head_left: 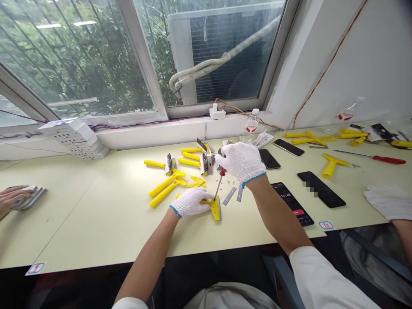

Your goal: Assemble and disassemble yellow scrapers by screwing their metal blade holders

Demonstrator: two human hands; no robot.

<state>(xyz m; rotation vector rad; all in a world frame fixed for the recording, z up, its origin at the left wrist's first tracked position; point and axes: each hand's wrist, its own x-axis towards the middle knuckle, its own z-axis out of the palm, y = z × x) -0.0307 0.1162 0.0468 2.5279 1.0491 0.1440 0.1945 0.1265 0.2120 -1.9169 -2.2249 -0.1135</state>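
In a white glove, my left hand (193,201) grips a yellow scraper (215,210) and holds it down on the table. A metal blade lies along the scraper's right edge. My right hand (243,162), gloved too, is closed round a screwdriver (219,183) with a red handle. The screwdriver leans slightly, its tip down at the scraper's head beside my left fingertips. Several small screws (228,182) and two flat blades (229,196) lie just right of the scraper. Loose yellow handles (165,195) rest left of my hands.
Finished-looking scrapers with card sleeves (169,164) lie behind my hands. Phones (291,204), a water bottle (251,124) and another red screwdriver (389,159) are to the right. A co-worker's gloved hand (384,201) rests at far right; another person's hand (16,198) touches a grey stack at left.
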